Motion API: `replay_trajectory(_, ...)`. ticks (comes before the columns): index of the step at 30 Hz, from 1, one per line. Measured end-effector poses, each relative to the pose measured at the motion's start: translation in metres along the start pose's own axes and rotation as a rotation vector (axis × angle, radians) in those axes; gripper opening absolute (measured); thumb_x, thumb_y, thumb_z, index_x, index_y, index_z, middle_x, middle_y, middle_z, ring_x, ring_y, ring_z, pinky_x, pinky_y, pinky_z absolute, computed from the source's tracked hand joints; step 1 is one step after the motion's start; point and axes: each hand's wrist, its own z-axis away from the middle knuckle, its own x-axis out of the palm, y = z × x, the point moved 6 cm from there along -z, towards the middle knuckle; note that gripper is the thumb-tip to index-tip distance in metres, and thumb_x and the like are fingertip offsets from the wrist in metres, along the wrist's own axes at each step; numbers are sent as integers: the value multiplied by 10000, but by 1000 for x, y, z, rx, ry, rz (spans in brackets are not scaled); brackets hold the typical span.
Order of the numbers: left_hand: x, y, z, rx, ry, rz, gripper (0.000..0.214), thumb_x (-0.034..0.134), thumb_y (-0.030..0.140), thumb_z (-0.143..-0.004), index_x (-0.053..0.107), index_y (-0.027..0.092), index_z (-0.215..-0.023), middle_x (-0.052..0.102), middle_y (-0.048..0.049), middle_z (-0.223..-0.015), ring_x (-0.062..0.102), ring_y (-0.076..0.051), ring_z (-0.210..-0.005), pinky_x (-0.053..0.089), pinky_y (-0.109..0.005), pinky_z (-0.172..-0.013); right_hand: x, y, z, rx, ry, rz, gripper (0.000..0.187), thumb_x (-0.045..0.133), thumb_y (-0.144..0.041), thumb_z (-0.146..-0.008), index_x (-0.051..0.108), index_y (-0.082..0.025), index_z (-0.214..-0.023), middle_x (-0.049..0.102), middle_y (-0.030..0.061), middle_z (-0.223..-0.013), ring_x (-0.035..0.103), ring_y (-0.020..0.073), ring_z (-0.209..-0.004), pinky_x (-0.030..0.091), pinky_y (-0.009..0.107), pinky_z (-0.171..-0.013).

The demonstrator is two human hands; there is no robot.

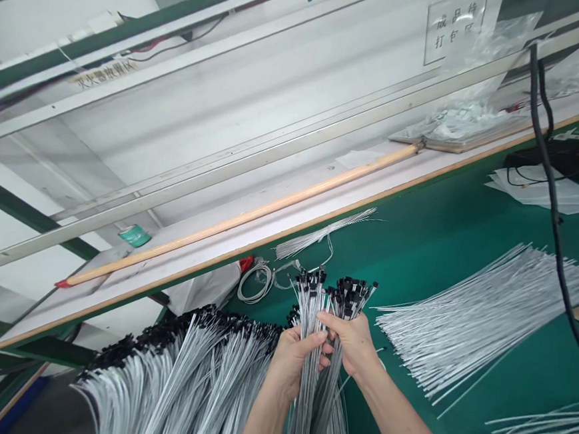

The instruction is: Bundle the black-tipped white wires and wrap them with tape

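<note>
Across the lower right of my view I see a smooth green tabletop (433,232), cut off at the frame's right edge. Along its far side runs a long white shelf with a wood-coloured edge (289,218). Left of the hands rises a thick mass of grey wires with black ends (176,382); the bottom of the frame cuts it off, so I can't make out what supports it. On the tabletop to the right lies a wide sheaf of loose pale-grey wires (482,312), crossed near its far end by a hanging black cable (547,164).

Between mass and sheaf, above the tabletop, I have the left bundle (307,385) and the right bundle (327,394), both slim, grey and tipped with small black blocks. Their lower ends leave the frame. The left one looks paler, the right one darker; the tips sit unevenly in tight clusters, and both lean close together.

The bare left hand (291,354) is clenched round the left bundle below its tips. The bare right hand (355,339) grasps the right bundle, thumb reaching across to the left one; where the fingers overlap, I can't tell which wires each finger presses.
</note>
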Motion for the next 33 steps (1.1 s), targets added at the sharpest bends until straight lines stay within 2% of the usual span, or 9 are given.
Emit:
replay_trajectory(5,0,0,0,-5,6,5,297,744,340,-602,669,89,-742,663,-58,-602,569,-105,-419,380,-195,-410,-4,-1,0,-10,26,-2,262,775,-288,-487,555,-150,-518,422,-69,-321,383,99,-265,301,238,-285)
replay_trajectory(10,0,2,2,23,-17,0,303,723,367,-633,675,96,-760,666,-67,-667,605,-132,-502,409,-215,-461,-9,-8,2,-58,67,53,260,779,-278,-492,547,-162,-472,452,-52,-327,429,118,-324,373,271,-377)
replay_trajectory(14,-9,2,2,27,53,-12,280,723,374,-631,663,103,-669,652,-65,-689,605,-139,-607,440,-222,-516,-19,-8,-1,-72,104,-7,248,800,-253,-456,606,-153,-573,596,-14,-504,532,144,-472,425,273,-485)
replay_trajectory(17,-7,3,0,56,-12,-23,272,679,379,-682,663,108,-682,608,-25,-622,572,-111,-555,432,-217,-509,-23,-3,-4,-22,72,-69,249,792,-278,-484,608,-156,-600,617,2,-541,565,158,-526,451,288,-541)
replay_trajectory(20,-4,2,0,51,-49,-22,260,670,372,-692,655,117,-740,556,20,-520,496,-69,-399,372,-198,-428,-20,-3,-5,-40,-24,-63,269,765,-301,-551,540,-163,-497,503,-34,-403,479,115,-419,418,271,-486)
replay_trajectory(22,-3,3,0,51,-42,-23,245,687,358,-674,632,121,-705,549,23,-480,467,-63,-352,333,-190,-390,-17,-7,-4,-83,-47,-49,281,766,-304,-557,534,-161,-490,429,-61,-360,412,90,-376,381,254,-444)
replay_trajectory(25,-1,4,0,60,-29,-15,244,720,327,-634,585,125,-612,549,21,-457,446,-55,-327,313,-182,-365,-14,-8,-3,-92,-3,-53,276,804,-284,-487,617,-128,-617,425,-75,-375,382,76,-375,347,234,-407)
replay_trajectory(28,0,3,0,46,-25,-7,242,742,308,-597,590,120,-613,554,19,-447,445,-57,-316,308,-179,-347,-11,-5,-4,-52,32,-64,339,818,-257,-449,648,-102,-698,447,-74,-387,377,67,-372,337,219,-384)
replay_trajectory(33,0,-1,-1,-4,-17,-20,259,762,304,-556,632,105,-658,590,-5,-454,490,-86,-319,335,-190,-341,-5,3,-3,20,31,-69,282,802,-266,-461,579,-142,-581,404,-88,-337,375,92,-277,312,240,-296)
